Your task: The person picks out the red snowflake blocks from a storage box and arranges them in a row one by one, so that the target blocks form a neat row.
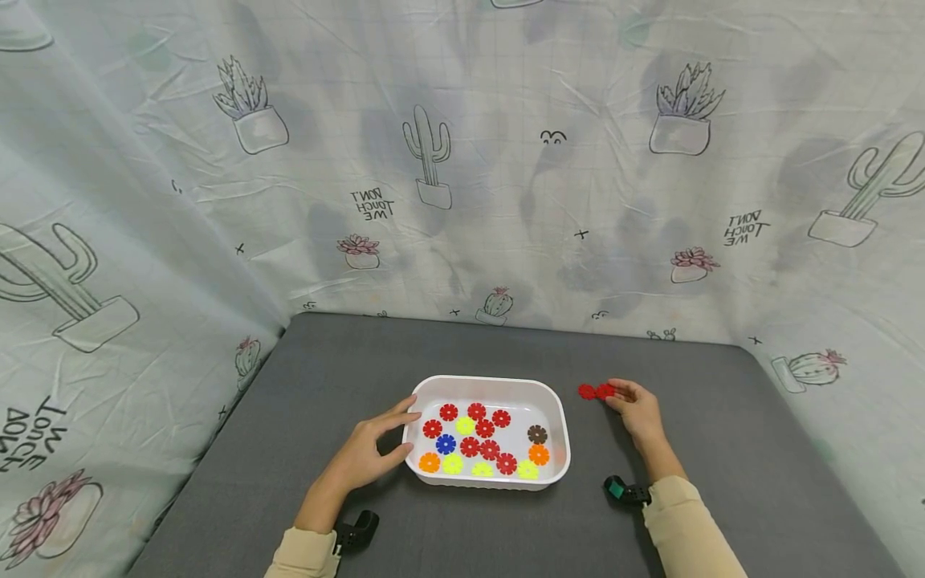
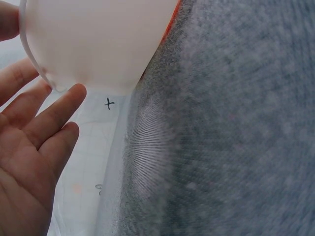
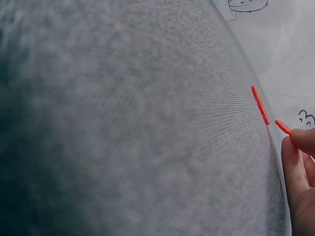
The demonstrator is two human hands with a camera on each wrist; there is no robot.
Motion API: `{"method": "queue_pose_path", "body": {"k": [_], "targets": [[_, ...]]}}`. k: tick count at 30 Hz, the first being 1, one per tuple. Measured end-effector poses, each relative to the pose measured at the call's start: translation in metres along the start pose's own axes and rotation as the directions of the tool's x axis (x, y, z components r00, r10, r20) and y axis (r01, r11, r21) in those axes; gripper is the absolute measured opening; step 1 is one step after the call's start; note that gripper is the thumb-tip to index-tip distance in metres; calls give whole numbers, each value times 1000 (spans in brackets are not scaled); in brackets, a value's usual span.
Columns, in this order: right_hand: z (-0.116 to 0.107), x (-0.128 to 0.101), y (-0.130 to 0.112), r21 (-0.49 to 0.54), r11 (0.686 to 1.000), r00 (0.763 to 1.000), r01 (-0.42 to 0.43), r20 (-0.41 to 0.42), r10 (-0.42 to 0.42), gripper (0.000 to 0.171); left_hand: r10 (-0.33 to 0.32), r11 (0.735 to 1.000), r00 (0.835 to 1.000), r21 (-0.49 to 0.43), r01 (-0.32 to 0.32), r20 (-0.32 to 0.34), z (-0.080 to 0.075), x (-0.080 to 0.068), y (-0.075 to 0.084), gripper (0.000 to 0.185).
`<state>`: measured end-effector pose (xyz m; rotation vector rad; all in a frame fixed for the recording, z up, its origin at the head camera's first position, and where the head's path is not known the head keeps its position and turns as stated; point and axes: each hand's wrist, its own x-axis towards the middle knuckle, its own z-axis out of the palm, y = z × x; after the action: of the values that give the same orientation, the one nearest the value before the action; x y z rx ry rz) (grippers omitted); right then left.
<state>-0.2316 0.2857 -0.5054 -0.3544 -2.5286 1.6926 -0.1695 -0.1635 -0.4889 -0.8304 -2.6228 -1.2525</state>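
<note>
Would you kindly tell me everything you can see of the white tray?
The white tray is a shallow, rounded-corner rectangle, apparently glossy plastic, standing flat on the grey mat. It holds flower-shaped discs in red, yellow, orange, blue and brown. The left hand touches its left rim.

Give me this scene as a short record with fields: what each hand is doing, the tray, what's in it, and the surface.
Left hand: left hand rests against the left end of the tray, fingers straight along its wall
Right hand: right hand pinches a red disc right of the tray
Second disc: another red disc lies on the mat, beside the pinched one
Tray: white tray, flat on the mat
Contents: flower-shaped discs, mostly red, plus yellow, orange, one blue, one brown
Surface: grey mat
Backdrop: cactus-print cloth
</note>
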Motion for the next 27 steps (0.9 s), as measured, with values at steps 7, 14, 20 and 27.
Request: {"method": "queue_pose_path", "body": {"k": [7,14,20,27], "targets": [[-1,2,3,-31,999,1000,12,-2,-12,37,3,1000,1000,-1,-3,2,-13,4,34,42],[-2,4,8,-132,990,999,39,-14,-41,36,-12,1000,1000,-10,12,10,-14,3,38,41],[-2,4,8,-215,973,995,88,-20,-94,35,-6,1000,1000,-6,6,6,-15,3,37,41],[-3,3,8,-206,973,994,104,-14,-109,37,-6,1000,1000,2,6,-2,-6,2,18,42]]}}
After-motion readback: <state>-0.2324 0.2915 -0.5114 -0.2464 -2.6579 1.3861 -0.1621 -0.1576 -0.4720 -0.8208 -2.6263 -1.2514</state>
